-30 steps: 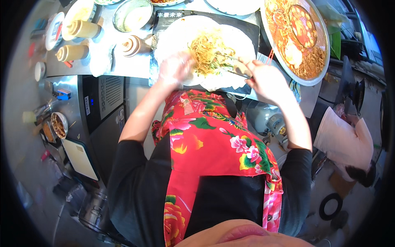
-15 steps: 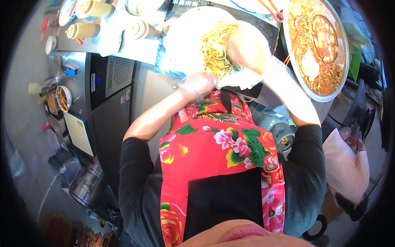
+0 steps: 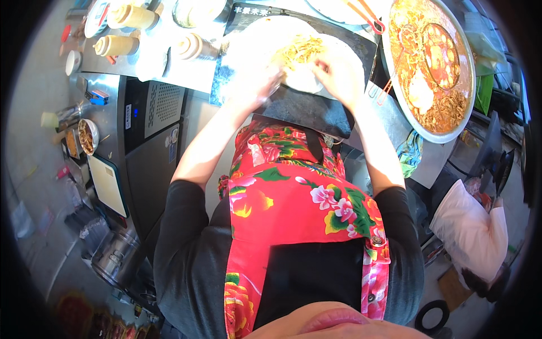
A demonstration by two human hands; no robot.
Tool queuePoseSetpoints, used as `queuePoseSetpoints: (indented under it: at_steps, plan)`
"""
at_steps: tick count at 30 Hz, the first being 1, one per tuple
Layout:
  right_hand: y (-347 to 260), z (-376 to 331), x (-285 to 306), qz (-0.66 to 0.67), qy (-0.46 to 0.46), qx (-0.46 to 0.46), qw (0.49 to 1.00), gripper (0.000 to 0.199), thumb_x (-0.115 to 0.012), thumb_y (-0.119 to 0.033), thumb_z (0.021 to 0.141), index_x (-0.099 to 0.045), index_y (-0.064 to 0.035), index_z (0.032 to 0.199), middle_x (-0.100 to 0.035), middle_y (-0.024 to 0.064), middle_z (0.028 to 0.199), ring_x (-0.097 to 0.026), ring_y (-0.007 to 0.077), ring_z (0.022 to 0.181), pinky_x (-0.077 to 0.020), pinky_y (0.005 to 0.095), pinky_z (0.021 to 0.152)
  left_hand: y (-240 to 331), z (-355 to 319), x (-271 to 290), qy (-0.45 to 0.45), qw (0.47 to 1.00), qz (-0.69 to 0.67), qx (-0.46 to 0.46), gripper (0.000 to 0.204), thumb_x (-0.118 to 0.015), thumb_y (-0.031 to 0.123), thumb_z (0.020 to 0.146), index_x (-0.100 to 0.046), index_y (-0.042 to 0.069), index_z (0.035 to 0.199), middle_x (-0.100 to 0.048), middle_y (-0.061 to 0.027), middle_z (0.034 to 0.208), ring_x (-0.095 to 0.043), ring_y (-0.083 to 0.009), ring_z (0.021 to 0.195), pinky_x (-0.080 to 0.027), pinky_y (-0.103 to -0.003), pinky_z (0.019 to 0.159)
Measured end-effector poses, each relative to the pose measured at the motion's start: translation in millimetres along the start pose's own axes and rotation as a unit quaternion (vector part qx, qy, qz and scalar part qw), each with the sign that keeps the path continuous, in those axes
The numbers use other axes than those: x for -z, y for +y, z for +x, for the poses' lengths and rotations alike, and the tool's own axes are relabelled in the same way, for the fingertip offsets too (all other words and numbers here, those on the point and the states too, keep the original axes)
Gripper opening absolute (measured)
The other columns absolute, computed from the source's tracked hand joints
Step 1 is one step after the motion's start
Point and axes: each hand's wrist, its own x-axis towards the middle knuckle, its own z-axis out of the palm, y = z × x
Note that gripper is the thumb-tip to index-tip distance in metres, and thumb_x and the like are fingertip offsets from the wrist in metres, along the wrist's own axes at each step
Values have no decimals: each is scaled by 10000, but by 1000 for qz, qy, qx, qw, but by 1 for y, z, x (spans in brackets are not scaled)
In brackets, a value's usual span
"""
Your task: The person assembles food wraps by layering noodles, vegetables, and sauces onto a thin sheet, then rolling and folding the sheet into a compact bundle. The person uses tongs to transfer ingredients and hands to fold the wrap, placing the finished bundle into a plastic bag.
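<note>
A thin white flatbread (image 3: 254,48) lies on a dark board (image 3: 310,110), partly washed out by glare. Shredded yellowish filling (image 3: 302,50) is heaped in its middle. The near edge of the bread is folded up against the filling. My left hand (image 3: 264,89), in a clear plastic glove, is closed at the left end of this fold; strong light blurs its fingertips. At the right end my right hand (image 3: 337,79) pinches the fold between thumb and fingers.
At the right stands a big metal basin (image 3: 433,137) of reddish sauced food, holding a wire strainer (image 3: 442,56). Orange-handled tongs (image 3: 366,18) lie at the back. Squeeze bottles (image 3: 116,45) stand on the left. A person in a pale top (image 3: 468,226) is at the right.
The near edge of the flatbread has come up over part of the filling, baring the board's front. My right hand has drawn back from the filling; my left has moved left.
</note>
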Motion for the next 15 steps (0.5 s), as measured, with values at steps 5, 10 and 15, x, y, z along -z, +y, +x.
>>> queuePoseSetpoints:
  at_steps: [5, 10, 15]
  plan:
    - [38, 19, -19, -10, 20, -47, 999, 241, -690, -392, 870, -753, -161, 894, -686, 69, 834, -669, 244, 829, -521, 383, 753, 27, 29, -20, 114, 989, -74, -61, 260, -672, 166, 869, -668, 47, 1101, -682, -153, 983, -674, -366, 892, -563, -451, 765]
    - [41, 20, -17, 33, 2, -28, 999, 270, -682, -408, 886, -761, -162, 962, -700, 80, 845, -679, 274, 765, -542, 389, 733, 40, 1, -19, 78, 983, 41, -163, 422, -623, 214, 896, -623, 92, 1299, -626, -125, 1303, -594, -306, 1205, -452, -477, 1021]
    - [43, -40, 18, -73, 57, -55, 994, 293, -650, -337, 922, -705, -133, 1126, -689, 116, 794, -686, 298, 676, -562, 404, 658, 40, -1, -27, 38, 985, 82, -148, 425, -580, 248, 927, -616, 120, 1331, -580, -80, 1398, -494, -265, 1333, -374, -471, 1097]
